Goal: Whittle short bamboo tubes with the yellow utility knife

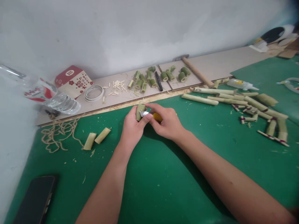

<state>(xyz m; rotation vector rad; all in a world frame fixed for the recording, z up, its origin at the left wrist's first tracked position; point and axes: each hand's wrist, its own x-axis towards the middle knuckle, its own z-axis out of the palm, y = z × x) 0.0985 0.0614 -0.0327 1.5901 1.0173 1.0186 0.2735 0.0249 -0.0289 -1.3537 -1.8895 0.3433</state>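
Observation:
My left hand (133,126) is closed around a short green bamboo piece (139,111), held just above the green table mat. In my right hand (166,123) is a utility knife (158,117) with a yellow handle, mostly covered by my fingers. Its silver blade lies against the side of the bamboo piece, beside my left thumb. To the left of my hands, two split bamboo strips (102,135) rest on the mat. Several cut bamboo sections (164,76) stand and lie on the ledge beyond my hands, with a black marker (158,81) among them.
A hammer (197,71) lies on the ledge. Bamboo sticks (226,100) and a glue bottle (243,84) are at right. At left are a water bottle (51,93), a tape roll (93,93), a red-and-cream packet (74,81), twine (58,137) and a phone (35,199).

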